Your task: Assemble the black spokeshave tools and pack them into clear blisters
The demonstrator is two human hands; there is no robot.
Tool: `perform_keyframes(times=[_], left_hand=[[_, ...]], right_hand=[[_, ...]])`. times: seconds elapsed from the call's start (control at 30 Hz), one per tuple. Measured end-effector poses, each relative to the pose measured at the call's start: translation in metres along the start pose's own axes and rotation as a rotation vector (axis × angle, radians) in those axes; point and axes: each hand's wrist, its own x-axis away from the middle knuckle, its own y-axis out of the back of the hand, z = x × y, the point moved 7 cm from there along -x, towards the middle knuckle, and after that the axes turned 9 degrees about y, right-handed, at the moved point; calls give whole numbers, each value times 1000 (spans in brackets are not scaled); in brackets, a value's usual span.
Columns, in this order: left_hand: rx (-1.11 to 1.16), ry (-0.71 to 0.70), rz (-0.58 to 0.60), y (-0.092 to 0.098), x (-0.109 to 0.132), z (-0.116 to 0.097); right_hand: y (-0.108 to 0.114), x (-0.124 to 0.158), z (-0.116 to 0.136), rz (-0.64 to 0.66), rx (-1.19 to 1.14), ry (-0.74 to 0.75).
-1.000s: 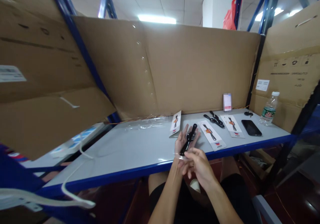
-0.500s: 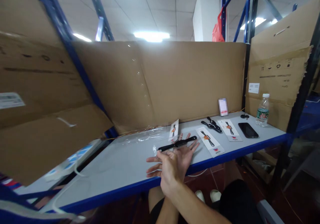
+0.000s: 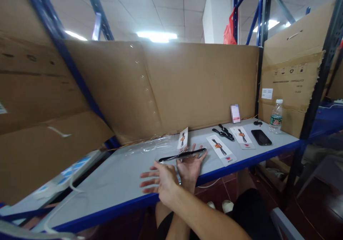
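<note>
A black spokeshave [image 3: 182,154] in a clear plastic sleeve lies across my left hand [image 3: 189,166], which is palm up and bears it above the table. The left fingers spread out behind the tool, their tips showing past it. My right arm crosses over the left. My right hand [image 3: 165,183] is at the tool's left end, thumb close beneath that end and the other fingers spread to the left; whether the thumb touches the sleeve I cannot tell. Printed cards showing the same tool, one card [image 3: 221,150] right of my hands and another card [image 3: 183,138] behind them, lie nearby.
On the grey table [image 3: 112,183], to the right, are more black spokeshaves [image 3: 223,133], a third card [image 3: 242,137], a phone [image 3: 261,137] and a water bottle [image 3: 276,116]. Clear plastic sleeves [image 3: 152,144] lie at the back. Cardboard walls [image 3: 198,86] enclose the table.
My right hand has slid left along the sleeve, away from my left hand, and its fingers are spread. The spokeshave has shifted slightly left in the view and looks turned more edge-on.
</note>
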Motion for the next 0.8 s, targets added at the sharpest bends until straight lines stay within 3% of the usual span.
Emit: perform_keyframes(times=[0.07,0.13,0.2,0.33,0.43,0.57,0.8], left_hand=[[4,-2,2,-1,1,-1],[0,-4,2,-3,3,-1],[-5,17,-11,-5,4,1],[-6,45,-62,-7,5,3],[-9,62,-110,-10,8,4],[-54,80,-224,-13,14,-2],[-98,149,-315,-18,25,-18]], right_hand=[[3,36,4,60,62,-100],[27,78,27,-5,294,32],[68,124,64,-233,652,281],[157,184,114,-621,1059,392],[204,184,129,-685,1305,358],[232,167,124,-644,1539,278],[239,179,126,-870,1220,486]])
